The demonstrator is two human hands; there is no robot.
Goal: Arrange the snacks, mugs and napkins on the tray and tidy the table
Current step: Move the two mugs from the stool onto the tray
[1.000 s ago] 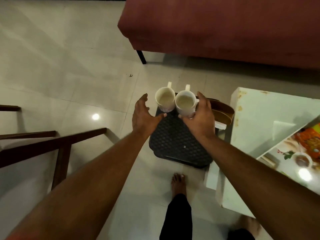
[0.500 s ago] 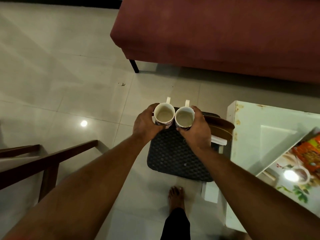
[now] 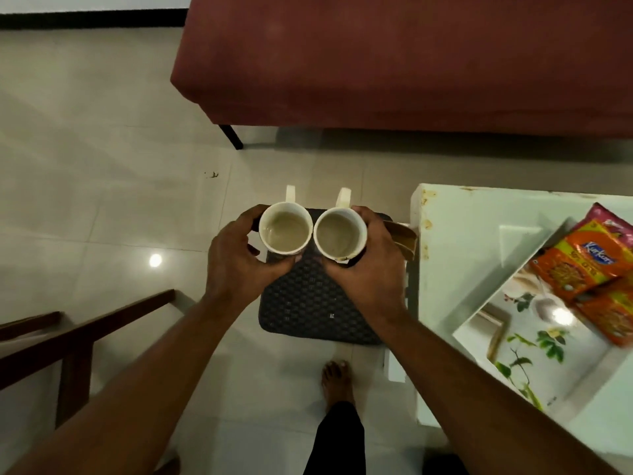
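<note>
**Two mugs held side by side above a dark stool**

Two white ceramic mugs are held upright with rims touching, handles pointed away from the person. The left mug is clasped by the left hand, whose grip is closed around its wall; the right mug is likewise clamped in the grip of the right hand. Both are seen over a black textured stool. Orange snack packets lie on a floral tray upon the white desk, well apart to the right.
</note>
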